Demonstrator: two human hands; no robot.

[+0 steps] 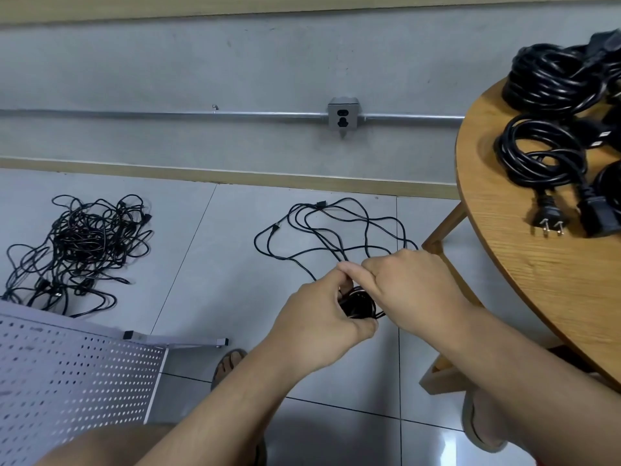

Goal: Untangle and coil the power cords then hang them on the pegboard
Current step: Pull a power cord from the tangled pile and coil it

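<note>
- Grey floor tiles [208, 250] meet a grey wall [168, 68] across the upper half of the frame. A metal conduit [168, 113] runs along the wall into an outlet box [342, 117].
- At centre frame, the left hand [322, 317] has its fingers and thumb curled round a small coil [358, 306] of thin black cord, holding it above the floor.
- The right hand [410, 280] sits just beside it, knuckles up and fingers bent, pinching the same cord at the top of the coil. The two hands touch at the fingertips.
- The rest of that loose cord [321, 204] trails from the hands and lies in open loops on the tiles toward the wall.
- A tangled pile [80, 243] of thin black cords lies on the floor at the left, well apart from the hands.
- A white pegboard [67, 375] fills the lower left corner, its upper edge touching the pile's lowest loops.
- At the right edge, a round wooden table [537, 280] carries thick black coiled cords [544, 79], with one pronged plug [549, 220] resting on the wood.
- A sandalled foot [228, 364] shows beside the pegboard.
</note>
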